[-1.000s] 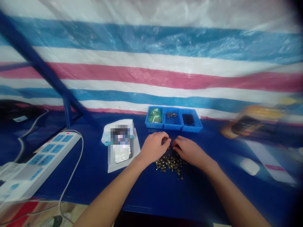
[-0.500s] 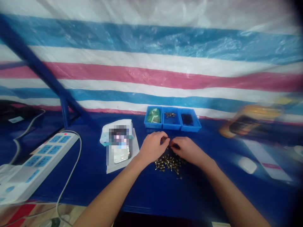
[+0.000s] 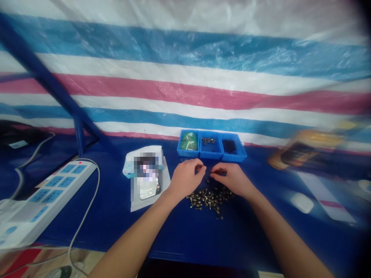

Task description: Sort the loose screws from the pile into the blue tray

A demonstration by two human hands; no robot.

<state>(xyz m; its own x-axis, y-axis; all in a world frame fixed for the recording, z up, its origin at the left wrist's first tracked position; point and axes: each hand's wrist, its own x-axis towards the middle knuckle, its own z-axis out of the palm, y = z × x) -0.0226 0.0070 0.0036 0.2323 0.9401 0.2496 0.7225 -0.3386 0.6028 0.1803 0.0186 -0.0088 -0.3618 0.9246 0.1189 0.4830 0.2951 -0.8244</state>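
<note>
My left hand (image 3: 185, 178) and my right hand (image 3: 232, 178) are raised close together just above a pile of several small brass-and-dark metal parts (image 3: 209, 198) on the blue table (image 3: 179, 231). Both hands have their fingertips pinched, facing each other a small gap apart. What they pinch is too small to make out. Behind the hands stand three joined blue bins (image 3: 211, 146): the left holds green and white bits, the middle small metal parts, the right dark parts.
A phone (image 3: 148, 184) lies on white paper left of my left hand. A white power strip (image 3: 43, 200) with its cable sits at the far left. At the right lie a white mouse (image 3: 303, 202) and a blurred yellow-and-black tool (image 3: 307, 152). A striped plastic sheet hangs behind.
Both hands lifted slightly off the pile and moved a little apart; more of the pile shows beneath my right hand.
</note>
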